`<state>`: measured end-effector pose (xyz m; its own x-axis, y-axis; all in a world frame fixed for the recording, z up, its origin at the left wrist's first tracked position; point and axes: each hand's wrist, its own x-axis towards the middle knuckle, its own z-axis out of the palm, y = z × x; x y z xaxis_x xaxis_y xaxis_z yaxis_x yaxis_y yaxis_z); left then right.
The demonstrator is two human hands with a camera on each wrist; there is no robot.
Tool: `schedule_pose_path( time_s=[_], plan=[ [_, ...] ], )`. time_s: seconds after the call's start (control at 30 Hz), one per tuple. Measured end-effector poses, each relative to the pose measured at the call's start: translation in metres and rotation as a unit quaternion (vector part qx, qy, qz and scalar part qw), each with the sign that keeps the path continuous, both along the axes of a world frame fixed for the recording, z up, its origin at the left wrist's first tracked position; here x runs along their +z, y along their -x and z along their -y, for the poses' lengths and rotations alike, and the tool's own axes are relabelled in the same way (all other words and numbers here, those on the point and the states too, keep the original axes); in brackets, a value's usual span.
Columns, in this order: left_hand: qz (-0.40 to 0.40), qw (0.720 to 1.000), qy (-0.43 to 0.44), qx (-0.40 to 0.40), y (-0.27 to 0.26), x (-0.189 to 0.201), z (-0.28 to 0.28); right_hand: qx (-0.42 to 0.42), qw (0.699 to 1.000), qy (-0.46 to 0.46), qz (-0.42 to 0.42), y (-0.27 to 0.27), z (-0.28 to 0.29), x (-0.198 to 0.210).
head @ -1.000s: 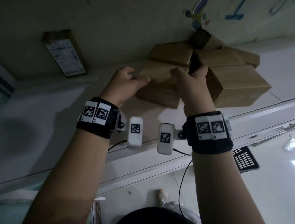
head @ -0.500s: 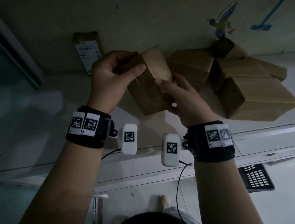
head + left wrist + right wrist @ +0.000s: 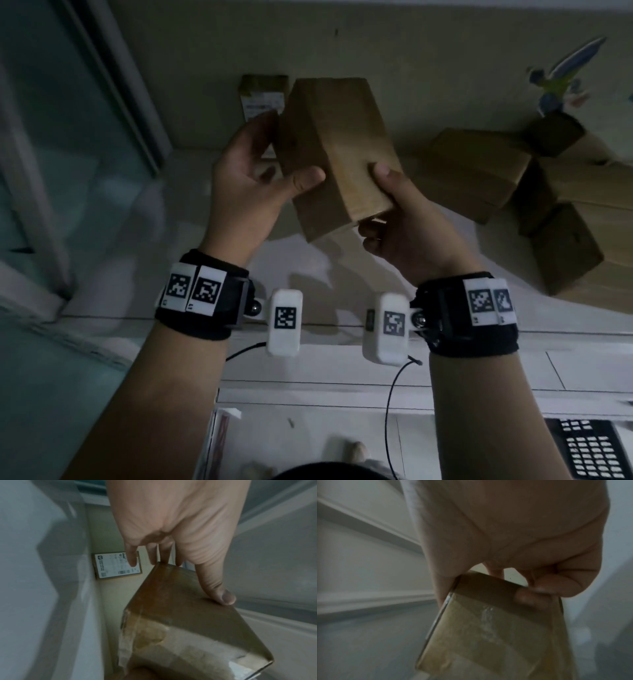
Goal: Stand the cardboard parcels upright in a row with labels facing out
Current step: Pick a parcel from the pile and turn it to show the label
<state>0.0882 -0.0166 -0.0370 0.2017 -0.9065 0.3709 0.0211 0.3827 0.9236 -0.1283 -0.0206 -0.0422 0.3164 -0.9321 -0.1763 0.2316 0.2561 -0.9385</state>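
Room: dim, with a pale wall [image 3: 411,51] at the back and a glass door [image 3: 68,137] on the left.
Worktop: a pale ledge [image 3: 171,222] runs along the wall.
Held parcel: a brown cardboard parcel [image 3: 335,150] is up in the air, tilted, between both hands. No label shows on the sides in view.
Left hand: the left hand [image 3: 250,181] holds one side, thumb on the front and fingers round the back.
Right hand: the right hand [image 3: 400,219] grips the near end, thumb on top and fingers under.
Standing parcel: one parcel with a white label [image 3: 262,97] stands by the wall, just behind the held one.
Pile: more parcels [image 3: 479,171] lie in a heap on the right, well apart.
How it handles: it looks stiff and light. The shiny tape may be slippery, so hold the flat sides.
Room to move: bare ledge between the standing parcel and the pile looks wide enough. Watch the ledge's front edge.
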Motion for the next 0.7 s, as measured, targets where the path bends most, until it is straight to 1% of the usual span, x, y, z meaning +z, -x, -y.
schedule_pose_path(
  time_s=[0.07,0.13,0.2,0.27,0.33,0.43,0.5,0.57,0.6,0.7],
  plan=[
    [-0.008,1.000,-0.023,-0.002,-0.004,-0.007,-0.004,0.020,1.000,-0.011,0.004,-0.006,-0.002,0.000],
    [-0.038,0.998,-0.042,0.002,-0.004,-0.011,-0.008,0.036,0.999,-0.017,0.003,-0.013,-0.004,-0.001],
    [-0.049,0.997,-0.059,0.026,-0.004,-0.014,-0.013,0.046,0.999,-0.024,-0.005,-0.021,-0.008,-0.001],
    [-0.051,0.995,-0.070,0.047,-0.006,-0.017,-0.016,0.040,0.999,-0.022,-0.028,-0.029,-0.011,-0.001],
    [-0.040,0.994,-0.074,0.069,-0.006,-0.020,-0.018,0.020,0.997,0.003,-0.069,-0.034,-0.013,-0.001],
    [-0.027,0.993,-0.054,0.099,-0.002,-0.020,-0.020,0.002,0.994,0.043,-0.098,-0.039,-0.020,0.002],
    [-0.023,0.994,-0.025,0.104,0.010,-0.017,-0.024,0.008,0.995,0.059,-0.078,-0.043,-0.026,0.007],
    [-0.033,0.994,0.008,0.101,0.022,-0.013,-0.031,0.011,0.997,0.069,-0.041,-0.047,-0.028,0.011],
    [-0.040,0.994,0.021,0.097,0.026,-0.011,-0.034,0.007,0.996,0.079,-0.036,-0.047,-0.028,0.010],
    [-0.053,0.994,0.049,0.082,0.024,-0.005,-0.039,-0.013,0.985,0.151,-0.079,-0.039,-0.026,0.004]
  ],
)
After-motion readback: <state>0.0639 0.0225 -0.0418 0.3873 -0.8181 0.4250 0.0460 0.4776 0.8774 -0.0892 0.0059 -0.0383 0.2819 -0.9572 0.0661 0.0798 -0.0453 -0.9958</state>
